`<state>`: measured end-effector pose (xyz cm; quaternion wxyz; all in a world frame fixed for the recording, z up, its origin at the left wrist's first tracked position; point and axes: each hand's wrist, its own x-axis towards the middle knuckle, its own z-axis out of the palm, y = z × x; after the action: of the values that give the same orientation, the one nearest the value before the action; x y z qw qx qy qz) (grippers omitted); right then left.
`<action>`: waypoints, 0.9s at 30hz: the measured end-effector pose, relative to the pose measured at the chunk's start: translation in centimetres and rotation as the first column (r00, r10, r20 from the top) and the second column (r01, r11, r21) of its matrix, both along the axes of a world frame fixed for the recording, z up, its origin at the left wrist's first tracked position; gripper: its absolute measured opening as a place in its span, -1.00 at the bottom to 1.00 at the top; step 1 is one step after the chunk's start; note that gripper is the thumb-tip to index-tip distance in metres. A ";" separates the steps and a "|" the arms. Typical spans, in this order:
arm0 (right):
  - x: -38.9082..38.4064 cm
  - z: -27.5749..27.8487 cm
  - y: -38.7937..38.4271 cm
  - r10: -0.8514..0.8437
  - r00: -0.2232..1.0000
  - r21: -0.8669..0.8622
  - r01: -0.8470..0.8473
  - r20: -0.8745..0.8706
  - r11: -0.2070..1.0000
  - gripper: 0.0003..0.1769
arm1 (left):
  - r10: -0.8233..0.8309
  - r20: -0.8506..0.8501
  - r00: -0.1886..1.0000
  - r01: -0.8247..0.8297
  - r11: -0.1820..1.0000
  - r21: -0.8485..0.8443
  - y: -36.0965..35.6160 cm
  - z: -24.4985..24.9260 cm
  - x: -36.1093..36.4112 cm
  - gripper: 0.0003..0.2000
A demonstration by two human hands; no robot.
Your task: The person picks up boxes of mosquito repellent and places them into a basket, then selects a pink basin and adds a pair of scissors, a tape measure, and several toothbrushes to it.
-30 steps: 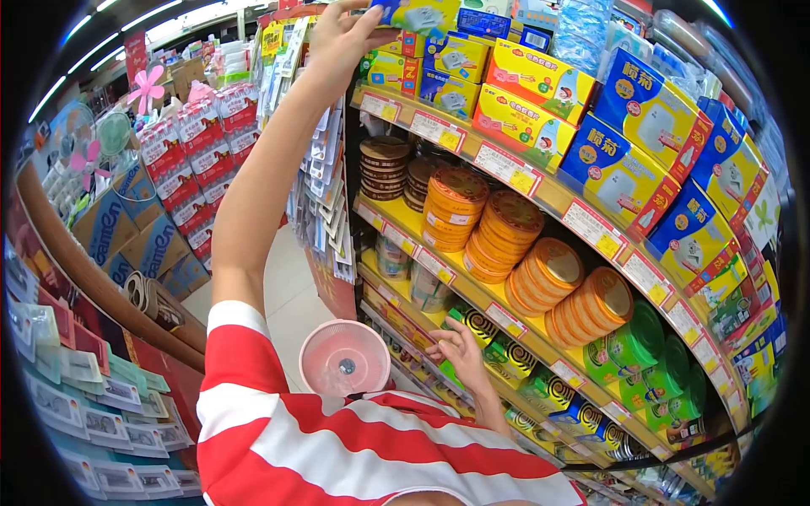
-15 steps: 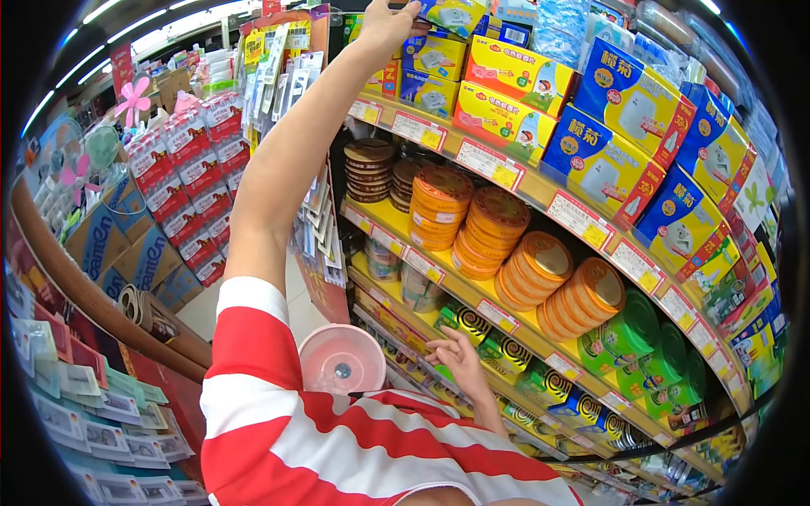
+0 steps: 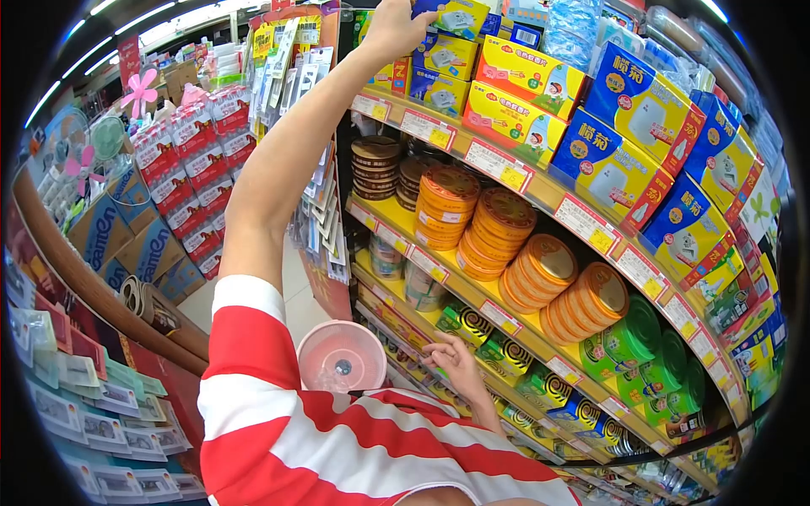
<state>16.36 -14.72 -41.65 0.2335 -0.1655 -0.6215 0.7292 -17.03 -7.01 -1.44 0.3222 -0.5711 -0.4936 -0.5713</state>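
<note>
My left arm reaches up to the top shelf. My left hand, partly cut off by the top edge, closes on the left end of a small blue-and-yellow box. That box rests on a stack of similar boxes. Lower down, in front of the shelves, my right hand hangs with its fingers loosely bent and apart, holding nothing. Behind it are green-and-black packs with a coil design.
Orange round tins stand stacked on the middle shelf, with green tins to their right. Larger blue-and-yellow boxes fill the upper right. A pink basin is below. Hanging packets flank the shelf's left end.
The small box at my left hand has gone from tilted to lying flatter on the stack. My left hand has shifted slightly right; my right hand has barely moved.
</note>
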 end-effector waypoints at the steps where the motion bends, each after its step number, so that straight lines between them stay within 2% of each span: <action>1: 0.0 0.1 0.0 0.002 1.000 -0.001 -0.002 0.006 1.000 -0.50 | 0.024 -0.062 0.998 -0.022 0.999 0.025 0.1 0.0 0.0 -0.57; 4: -0.1 0.0 -0.1 0.003 1.000 0.004 -0.003 0.021 1.000 -0.51 | 0.112 -0.256 0.960 -0.063 0.979 0.191 0.4 0.1 0.0 -0.45; 7: 0.0 0.0 -0.2 0.002 1.000 0.003 -0.002 0.020 1.000 -0.52 | 0.068 -0.326 0.943 -0.058 0.997 0.042 -0.3 0.6 -0.3 -0.37; 9: 0.1 -0.3 -0.2 -0.001 1.000 -0.009 0.002 0.018 1.000 -0.52 | -0.121 -0.047 0.992 0.105 0.961 -0.257 -2.3 1.2 1.5 -0.37; 11: 0.2 -0.3 -0.2 -0.003 1.000 -0.017 0.003 0.016 1.000 -0.52 | -0.142 0.072 0.987 0.159 0.886 -0.435 -4.0 1.8 2.7 -0.36; 14: 0.2 -0.1 -0.3 -0.001 1.000 -0.017 0.001 0.022 1.000 -0.52 | 0.041 -0.353 0.935 -0.107 0.980 -0.170 -1.5 0.9 -0.1 -0.37; 17: 0.1 -0.2 -0.3 0.001 0.999 -0.012 0.000 0.033 1.000 -0.53 | 0.107 -0.351 0.930 -0.160 0.979 -0.125 -0.3 0.9 -0.8 -0.39; 20: 0.1 -0.5 -0.2 -0.003 1.000 -0.022 0.003 0.026 1.000 -0.54 | 0.096 -0.283 0.954 -0.146 0.976 -0.160 -0.4 1.1 -0.4 -0.42; 23: 0.2 -0.8 -0.2 -0.002 1.000 -0.036 0.003 0.022 0.999 -0.54 | 0.108 -0.266 0.958 -0.128 0.990 -0.058 -0.5 1.5 0.4 -0.45; 27: 0.1 -1.0 -0.3 -0.010 0.999 -0.029 0.011 0.036 1.000 -0.55 | 0.180 -0.224 0.958 -0.220 0.962 -0.165 -0.1 2.1 1.6 -0.52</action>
<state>16.48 -15.03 -42.66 0.2235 -0.1852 -0.6141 0.7339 -15.44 -7.13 0.68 0.3727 -0.6022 -0.5646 -0.4239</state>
